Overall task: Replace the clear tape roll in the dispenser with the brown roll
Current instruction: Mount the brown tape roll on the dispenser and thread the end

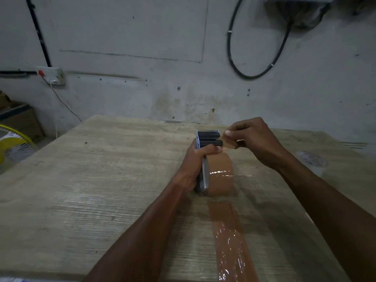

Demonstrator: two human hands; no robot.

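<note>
Brown roll (220,174): mounted in dispenser (205,159), upright on bench (101,180), centre-right.
Tape end (228,142): pulled fwd past dispenser's black rollers, pinched by R hand.
L hand (195,165): fingers wrapped round dispenser frame, thumb over top.
R hand (250,139): thumb + fingers closed on tape end.
Clear roll (311,158): flat on bench, far right, well apart.
Brown strip (227,237): stuck on bench, near side of the dispenser.
</note>
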